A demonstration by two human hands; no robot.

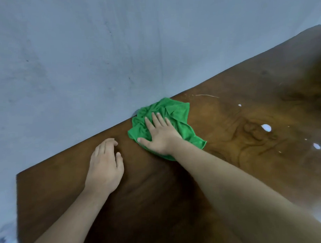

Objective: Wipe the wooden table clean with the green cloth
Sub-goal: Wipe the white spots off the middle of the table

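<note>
A crumpled green cloth (176, 117) lies on the dark wooden table (229, 130), right at its far edge by the wall. My right hand (160, 135) presses flat on top of the cloth, fingers spread, thumb on its near-left corner. To the left of the cloth, my left hand (104, 165) rests palm down on the bare wood with its fingers loosely curled and nothing in it. White specks and spots (266, 127) lie on the table to the right of the cloth.
A pale blue-grey wall (99, 60) runs along the table's far edge. The table's left corner (17, 175) ends near the lower left. A thin pale streak (208, 95) marks the wood beyond the cloth.
</note>
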